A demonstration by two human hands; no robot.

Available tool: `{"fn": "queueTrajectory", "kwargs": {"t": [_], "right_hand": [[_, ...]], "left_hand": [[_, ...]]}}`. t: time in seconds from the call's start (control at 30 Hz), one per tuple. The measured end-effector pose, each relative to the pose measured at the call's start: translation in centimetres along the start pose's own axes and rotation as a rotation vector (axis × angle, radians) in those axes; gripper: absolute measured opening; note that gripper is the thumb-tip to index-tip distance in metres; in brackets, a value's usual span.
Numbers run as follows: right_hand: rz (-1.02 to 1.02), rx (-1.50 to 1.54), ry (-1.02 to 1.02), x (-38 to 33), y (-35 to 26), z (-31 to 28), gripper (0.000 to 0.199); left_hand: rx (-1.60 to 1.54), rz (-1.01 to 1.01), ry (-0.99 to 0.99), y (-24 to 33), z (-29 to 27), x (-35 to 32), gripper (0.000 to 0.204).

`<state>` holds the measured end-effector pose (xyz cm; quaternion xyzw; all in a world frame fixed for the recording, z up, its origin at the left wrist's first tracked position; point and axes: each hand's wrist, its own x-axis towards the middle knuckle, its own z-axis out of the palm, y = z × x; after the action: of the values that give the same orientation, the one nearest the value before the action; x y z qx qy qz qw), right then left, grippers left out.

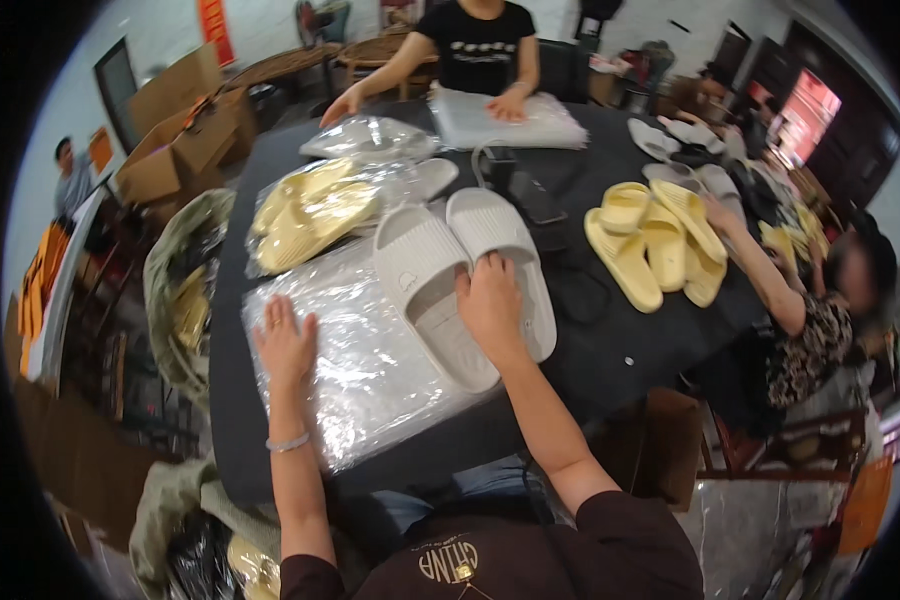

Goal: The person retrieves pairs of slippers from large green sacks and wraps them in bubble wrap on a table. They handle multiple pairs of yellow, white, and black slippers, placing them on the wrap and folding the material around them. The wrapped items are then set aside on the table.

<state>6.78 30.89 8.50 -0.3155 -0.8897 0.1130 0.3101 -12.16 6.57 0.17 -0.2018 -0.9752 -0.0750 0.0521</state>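
Observation:
My right hand (490,305) grips a pair of light grey slide slippers (440,270) at their inner edges, where the two lie side by side on the black table (610,340). My left hand (285,345) lies flat, fingers spread, on a stack of clear plastic bags (360,370) that lies under the slippers' near ends.
Bagged yellow slippers (310,210) lie beyond the stack. Several loose yellow slippers (655,245) sit at the right by another person's hand (718,212). A person across the table presses on a pile of bags (500,120). Cardboard boxes (175,150) stand at the left.

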Motion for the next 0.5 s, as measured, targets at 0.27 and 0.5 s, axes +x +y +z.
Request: {"fn": "queueTrajectory", "kwargs": {"t": [0.27,0.5], "right_hand": [[0.236,-0.434,0.352,13.8,14.5,-12.4,0.034],[-0.04,-0.209,0.71,18.2,20.2,-11.5,0.032]], "left_hand": [[0.003,0.034,0.028,-0.4,0.4,0.1,0.068],[-0.043,0.043,0.046,0.1,0.8,0.2,0.066]]}}
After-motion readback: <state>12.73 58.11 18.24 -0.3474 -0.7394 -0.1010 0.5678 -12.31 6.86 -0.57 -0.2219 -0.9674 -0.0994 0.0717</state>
